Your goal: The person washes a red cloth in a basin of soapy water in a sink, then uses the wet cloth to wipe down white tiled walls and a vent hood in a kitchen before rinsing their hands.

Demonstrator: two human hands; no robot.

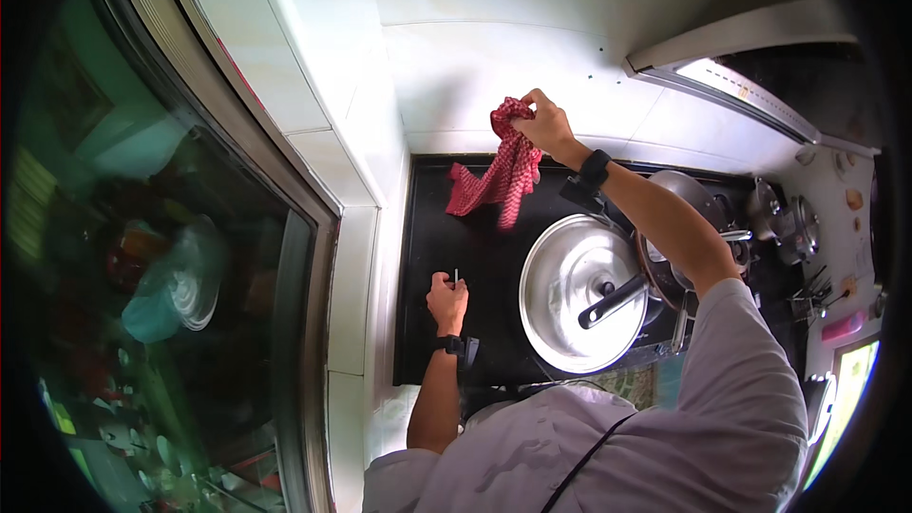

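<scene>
My right hand (547,125) grips a red and white checked cloth (502,167) by its bunched top. The cloth hangs in folds near the white tiled wall, over the back of the black countertop (484,313). Lower down and to the left, my left hand (447,305) is curled above the countertop. A small, thin, light-coloured piece (457,276) sticks up from its fingers; what it is stays unclear. Right of my left hand lies a large round metal lid (559,292), with a black pan handle (613,301) across it.
More cookware, including a metal pot (764,208), stands along the right of the counter, partly behind my right arm. A range hood (741,96) juts out at upper right. A glass window (178,242) in a metal frame borders the left.
</scene>
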